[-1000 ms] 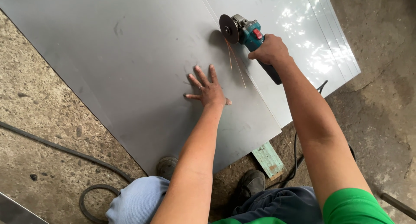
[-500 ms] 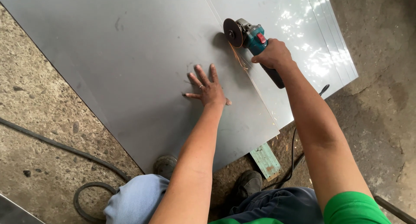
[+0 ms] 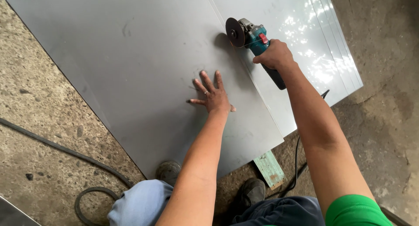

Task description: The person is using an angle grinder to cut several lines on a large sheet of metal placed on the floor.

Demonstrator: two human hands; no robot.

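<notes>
My right hand (image 3: 274,55) grips a teal angle grinder (image 3: 254,39) by its dark handle, its round disc upright over a large grey metal sheet (image 3: 131,64). The disc sits at the end of a thin line running across the sheet toward me. My left hand (image 3: 212,95) lies flat on the sheet with fingers spread, a ring on one finger, just left of that line and nearer to me than the grinder.
The sheet lies on a rough concrete floor (image 3: 39,134). A dark hose (image 3: 65,149) curves across the floor at the left. A pale green wooden block (image 3: 269,168) sticks out under the sheet's near edge. The grinder's black cord (image 3: 297,165) trails down past my shoes.
The grinder's disc has lifted and moved slightly away along the line; the sparks seen earlier are gone. My left hand has stayed flat in the same place.
</notes>
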